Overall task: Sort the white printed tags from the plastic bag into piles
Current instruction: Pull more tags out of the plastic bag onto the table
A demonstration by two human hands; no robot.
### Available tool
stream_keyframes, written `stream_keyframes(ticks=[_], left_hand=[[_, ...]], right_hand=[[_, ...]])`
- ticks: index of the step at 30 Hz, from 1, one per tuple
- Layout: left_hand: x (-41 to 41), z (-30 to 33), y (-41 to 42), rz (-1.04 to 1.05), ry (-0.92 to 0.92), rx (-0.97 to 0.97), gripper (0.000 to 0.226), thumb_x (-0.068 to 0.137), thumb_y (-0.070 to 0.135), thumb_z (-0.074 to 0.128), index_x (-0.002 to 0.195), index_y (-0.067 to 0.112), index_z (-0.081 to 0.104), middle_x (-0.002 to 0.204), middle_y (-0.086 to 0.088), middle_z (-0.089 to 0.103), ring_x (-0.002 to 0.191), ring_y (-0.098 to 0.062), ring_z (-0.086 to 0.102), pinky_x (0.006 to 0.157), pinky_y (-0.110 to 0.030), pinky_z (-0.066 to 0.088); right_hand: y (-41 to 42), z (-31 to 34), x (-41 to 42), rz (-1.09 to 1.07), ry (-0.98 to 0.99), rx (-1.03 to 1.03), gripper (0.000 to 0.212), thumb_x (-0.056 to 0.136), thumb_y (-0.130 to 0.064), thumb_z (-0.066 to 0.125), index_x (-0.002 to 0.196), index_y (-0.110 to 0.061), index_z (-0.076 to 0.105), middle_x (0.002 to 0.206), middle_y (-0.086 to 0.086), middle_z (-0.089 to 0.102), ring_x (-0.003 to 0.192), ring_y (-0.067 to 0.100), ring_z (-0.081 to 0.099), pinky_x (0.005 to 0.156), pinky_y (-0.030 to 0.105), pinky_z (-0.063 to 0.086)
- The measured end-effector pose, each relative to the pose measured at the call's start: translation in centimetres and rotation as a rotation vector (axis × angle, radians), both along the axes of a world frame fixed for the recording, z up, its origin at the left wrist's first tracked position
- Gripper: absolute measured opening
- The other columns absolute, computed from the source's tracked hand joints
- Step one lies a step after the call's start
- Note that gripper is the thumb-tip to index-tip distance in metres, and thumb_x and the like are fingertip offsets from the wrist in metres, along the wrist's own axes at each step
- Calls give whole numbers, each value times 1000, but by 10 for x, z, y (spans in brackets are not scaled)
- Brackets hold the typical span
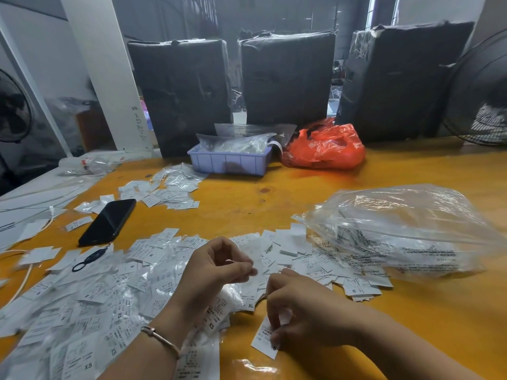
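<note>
Two hands, left (216, 267) pinching thin tag (253, 270), right (301, 311) pinching rectangular tag (264, 340) (crinkly bag (406, 229) nearby)

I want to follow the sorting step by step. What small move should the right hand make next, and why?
Probably the right hand should set down the tag it pinches on the bare table and release its grip. The tag already touches the wood, apart from the mixed heap, while the left hand pinches another tag.
</note>
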State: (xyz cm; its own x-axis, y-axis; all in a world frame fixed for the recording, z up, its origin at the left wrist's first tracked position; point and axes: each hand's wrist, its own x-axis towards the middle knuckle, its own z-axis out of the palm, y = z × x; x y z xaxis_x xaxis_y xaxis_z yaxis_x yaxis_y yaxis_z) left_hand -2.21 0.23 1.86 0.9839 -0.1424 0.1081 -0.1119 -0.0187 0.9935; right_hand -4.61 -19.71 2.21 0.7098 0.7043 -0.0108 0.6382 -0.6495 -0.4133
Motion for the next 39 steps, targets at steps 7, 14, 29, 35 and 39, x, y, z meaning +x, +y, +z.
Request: stream_keyframes(ticks=[7, 14, 29, 35, 39], left_hand=[[0, -1, -2, -46, 32, 0, 9, 82, 5, 72, 91, 8, 74, 86, -15, 75, 87, -31, 73, 73, -29, 58], [-2, 7, -1, -67, -3, 95, 18, 67, 21, 82, 74, 13, 67, 89, -11, 75, 66, -9, 61, 56, -17, 43], [-3, 1, -4, -163, 91, -37, 17, 75, 15, 74, 90, 7, 76, 90, -18, 74, 90, -31, 73, 76, -31, 58], [-7, 5, -6, -90, -25, 82, 13, 76, 22, 75, 85, 12, 76, 85, -11, 76, 76, -26, 74, 63, -24, 57], [-8, 7, -7, -91, -83, 95, 17, 73, 19, 78, 85, 8, 72, 83, -12, 76, 74, -27, 73, 63, -26, 58]], right_hand=[[-10, 8, 1, -21, 121, 2, 31, 77, -41, 74, 103, -32, 58, 101, -9, 48, 92, 5, 42, 77, 25, 41], [-10, 7, 0, -25, 166, 65, 28, 80, -51, 66, 86, -24, 61, 98, -6, 49, 90, 6, 46, 76, 29, 45], [-38, 15, 14, -442, 466, 1032, 40, 57, -3, 84, 93, -8, 66, 77, 10, 69, 64, 21, 64, 63, 27, 53], [-36, 22, 6, -428, 216, 1032, 10, 73, -11, 78, 80, -14, 72, 76, 9, 72, 63, 18, 64, 60, 28, 47], [-32, 25, 3, -318, 160, 972, 12, 86, -2, 63, 88, -9, 73, 80, 8, 72, 64, 15, 65, 61, 20, 49]])
